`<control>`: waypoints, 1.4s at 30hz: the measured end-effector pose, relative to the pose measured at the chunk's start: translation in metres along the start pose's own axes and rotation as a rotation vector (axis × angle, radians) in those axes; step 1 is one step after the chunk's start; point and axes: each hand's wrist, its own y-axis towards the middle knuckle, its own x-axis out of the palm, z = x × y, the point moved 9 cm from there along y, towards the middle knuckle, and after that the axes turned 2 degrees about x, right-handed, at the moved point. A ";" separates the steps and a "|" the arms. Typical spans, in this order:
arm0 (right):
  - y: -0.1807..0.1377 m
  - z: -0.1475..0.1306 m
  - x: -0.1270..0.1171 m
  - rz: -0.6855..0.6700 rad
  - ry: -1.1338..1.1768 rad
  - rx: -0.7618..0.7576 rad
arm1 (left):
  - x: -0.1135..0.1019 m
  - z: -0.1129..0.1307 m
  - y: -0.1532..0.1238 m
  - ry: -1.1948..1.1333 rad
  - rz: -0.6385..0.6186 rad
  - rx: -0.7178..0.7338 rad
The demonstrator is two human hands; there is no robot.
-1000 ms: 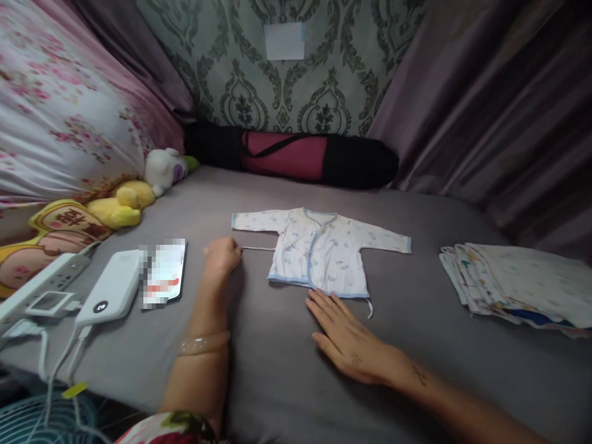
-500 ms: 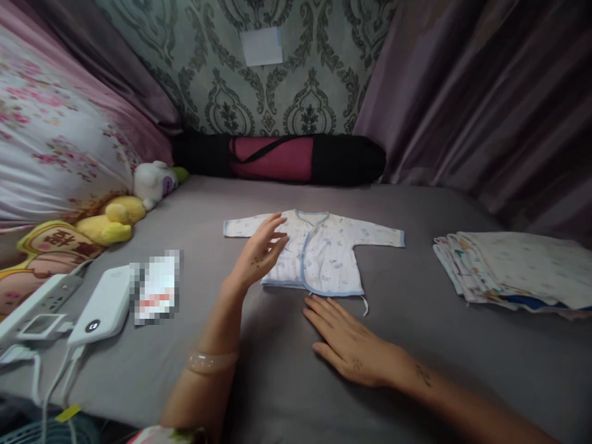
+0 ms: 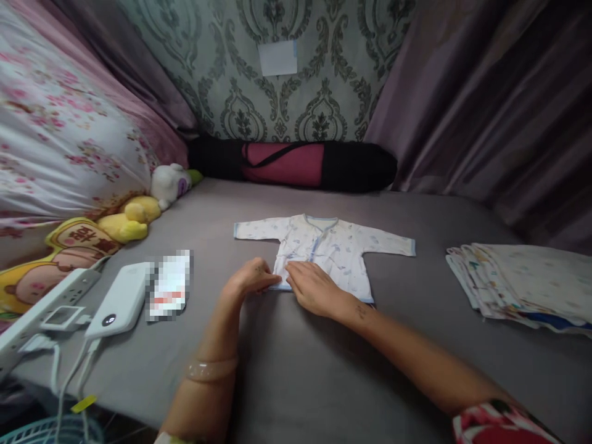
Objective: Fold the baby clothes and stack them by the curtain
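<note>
A small white baby shirt [image 3: 345, 262] with pale blue trim and a faint print lies spread on the grey bed sheet, its sleeves stretched out to both sides and its neckline facing away from me. At its lower left corner, my left hand [image 3: 252, 277] is closed, with the thumb along the blue hem; the fingertips are partly hidden. My right hand [image 3: 315, 290] lies flat across the lower front of the shirt, fingers extended, covering part of the hem and the front edge.
Folded cloths [image 3: 531, 277] are stacked at the right. On the left are a power bank [image 3: 123, 299], a power strip [image 3: 69, 290], cables, a blurred packet [image 3: 170, 287] and plush toys [image 3: 123, 225]. A long black and maroon bag [image 3: 282, 163] lies along the wall.
My left hand has come down from above the shirt to its lower left corner. The right hand has moved from the sheet below onto the shirt's front. The view has shifted slightly.
</note>
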 end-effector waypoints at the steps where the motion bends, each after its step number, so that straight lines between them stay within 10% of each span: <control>1: 0.006 0.002 0.005 0.000 -0.023 -0.004 | 0.000 -0.002 0.000 -0.010 -0.005 -0.007; 16: 0.015 0.014 0.033 -0.101 -0.123 -0.007 | 0.000 -0.017 -0.009 -0.092 -0.152 -0.060; 27: -0.059 -0.066 0.016 -0.215 0.170 -0.300 | -0.050 -0.002 -0.005 0.121 0.499 0.071; 34: -0.042 0.080 -0.030 0.209 0.012 0.271 | 0.017 0.097 -0.011 0.283 0.546 0.765; 42: -0.058 0.122 0.003 0.076 -0.195 0.385 | 0.068 0.084 0.015 0.586 0.422 0.540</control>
